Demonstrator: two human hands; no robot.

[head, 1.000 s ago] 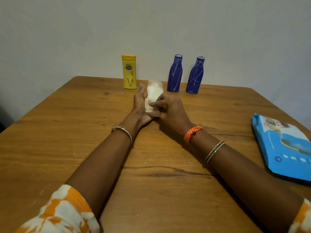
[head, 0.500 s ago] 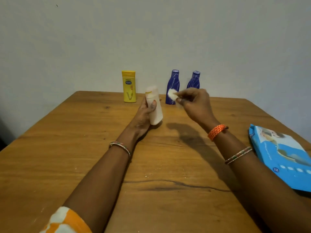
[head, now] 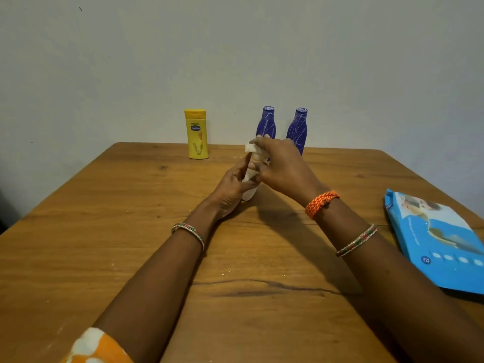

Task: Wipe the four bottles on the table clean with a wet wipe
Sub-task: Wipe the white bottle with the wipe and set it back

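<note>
White plastic was all we could see of the bottle (head: 248,191) we held near the middle of the wooden table (head: 104,231), its base on or just above the wood; we could not tell which. Our left hand (head: 230,189) curled round its lower body, and our right hand (head: 282,169) pinched the wet wipe (head: 252,148) against its top, hiding the cap and most of the label. Only a crumpled corner of the wipe showed past our fingertips.

Behind our hands, near the far edge, stood two blue bottles. Our right hand covered the lower part of the nearer blue bottle (head: 266,124) and the base of the other blue bottle (head: 297,129). The yellow bottle (head: 197,133) stood upright and apart to their left, fully in view. At the right, the blue wipe packet (head: 440,242) lay flat, cut off by the frame edge.
</note>
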